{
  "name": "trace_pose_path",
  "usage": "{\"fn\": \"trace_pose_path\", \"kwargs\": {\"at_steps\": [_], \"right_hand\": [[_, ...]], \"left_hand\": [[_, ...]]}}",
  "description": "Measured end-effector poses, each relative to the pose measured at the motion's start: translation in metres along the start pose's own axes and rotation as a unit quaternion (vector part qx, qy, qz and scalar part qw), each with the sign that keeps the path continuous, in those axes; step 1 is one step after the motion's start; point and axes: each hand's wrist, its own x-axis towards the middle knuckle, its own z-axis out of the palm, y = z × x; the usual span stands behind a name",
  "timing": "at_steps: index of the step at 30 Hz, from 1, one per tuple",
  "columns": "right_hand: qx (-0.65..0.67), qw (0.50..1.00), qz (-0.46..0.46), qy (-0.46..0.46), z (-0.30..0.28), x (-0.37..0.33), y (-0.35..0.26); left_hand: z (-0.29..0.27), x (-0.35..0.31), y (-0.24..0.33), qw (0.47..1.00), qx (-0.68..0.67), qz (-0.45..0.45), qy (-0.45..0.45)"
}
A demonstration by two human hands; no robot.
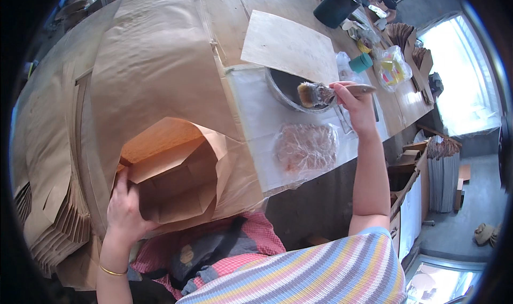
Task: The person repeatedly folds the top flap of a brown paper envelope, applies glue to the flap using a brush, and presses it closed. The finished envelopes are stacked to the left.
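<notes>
A large brown paper bag (176, 197) lies on the table with its folded end spread into a wide opening. My left hand (127, 208) holds the near-left edge of that opening, thumb and fingers spread along it. In my right hand (350, 98) is a wide brush (319, 94), gripped by its wooden handle, bristles pointing left. The brush hovers over the rim of a round basin (279, 94), which a pale flat board (288, 43) partly covers. Nearer me, a brownish flat slab wrapped in clear plastic (307, 148) rests on a white sheet (251, 117).
Stacked brown paper bags (59, 224) fan out at the left. Toward the far right are a black bucket (337, 5), a teal-lidded container (360, 63) and a plastic bag of items (393, 67). The table edge and an open box (404, 178) lie right of my arm.
</notes>
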Motion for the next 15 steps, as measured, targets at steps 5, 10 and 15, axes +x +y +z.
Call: {"fn": "trace_pose_path", "kwargs": {"at_steps": [5, 10, 15], "right_hand": [[-0.134, 0.962, -0.135, -0.195, -0.011, 0.004, 0.007], [0.082, 0.975, 0.121, -0.168, -0.051, 0.03, 0.016], [0.299, 0.953, 0.045, -0.001, 0.015, 0.01, 0.009]], "left_hand": [[0.009, 0.002, 0.007, 0.997, 0.032, 0.014, 0.061], [-0.001, 0.01, 0.019, 1.0, 0.015, -0.002, -0.009], [0.005, 0.017, -0.003, 0.994, -0.104, -0.02, -0.032]]}}
